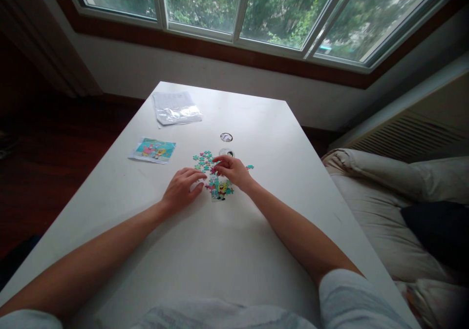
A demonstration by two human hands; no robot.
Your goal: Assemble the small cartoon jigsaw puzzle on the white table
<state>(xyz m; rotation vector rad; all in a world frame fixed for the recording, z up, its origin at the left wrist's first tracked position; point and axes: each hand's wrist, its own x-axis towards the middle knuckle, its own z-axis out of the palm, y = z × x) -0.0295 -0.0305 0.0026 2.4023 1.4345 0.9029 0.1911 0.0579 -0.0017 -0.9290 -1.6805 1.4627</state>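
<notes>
A partly joined jigsaw puzzle with a yellow cartoon figure lies flat on the white table between my hands. Just behind it, loose jigsaw pieces, mostly teal with some pink, are spread out. My left hand rests at the puzzle's left side, fingers apart and holding nothing. Over the pieces, my right hand pinches a small pinkish jigsaw piece at its fingertips, which partly cover it. One more teal piece lies to the right of that hand.
The white table carries a picture sheet with cartoon figures at the left and a clear plastic bag with papers farther back. Two round items sit behind my right hand. A sofa stands along the right side.
</notes>
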